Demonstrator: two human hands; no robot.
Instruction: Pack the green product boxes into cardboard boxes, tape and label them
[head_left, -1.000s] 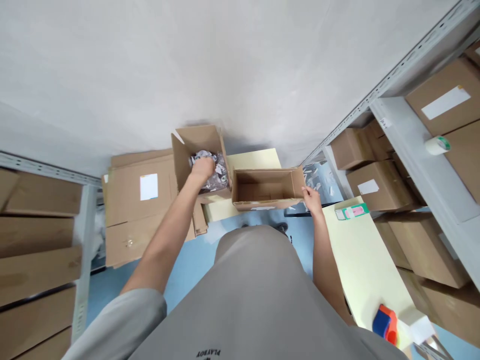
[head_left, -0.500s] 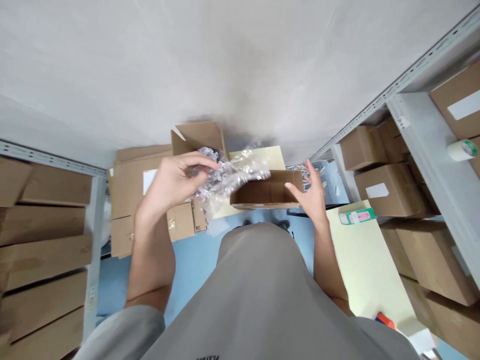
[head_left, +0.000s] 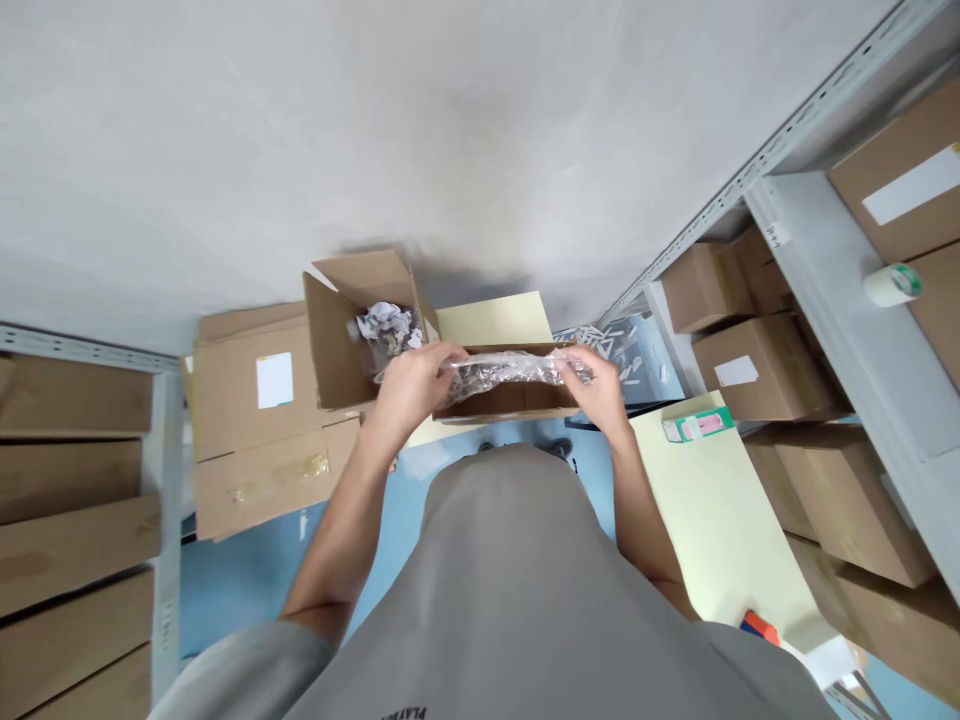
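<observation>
- The left hand point(head_left: 416, 385) had thumb and fingertips brought together on the left end of the clear plastic film point(head_left: 502, 370).
- The right hand point(head_left: 596, 388) pinched the right end in the same way, its fingers curled in a loose bend.
- Between the two grips the film ran as a crinkled strip, roughly level, across the opening of the narrow open carton point(head_left: 510, 414) (how much of it dipped inside was hard to tell).
- Bare brown cardboard showed inside that carton, below the strip.
- Just left of the left hand stood a taller open carton point(head_left: 328, 345) with crumpled white paper point(head_left: 386, 326) in it.
- Farther left lay flattened cardboard boxes point(head_left: 232, 400), one bearing a white label point(head_left: 274, 380).
</observation>
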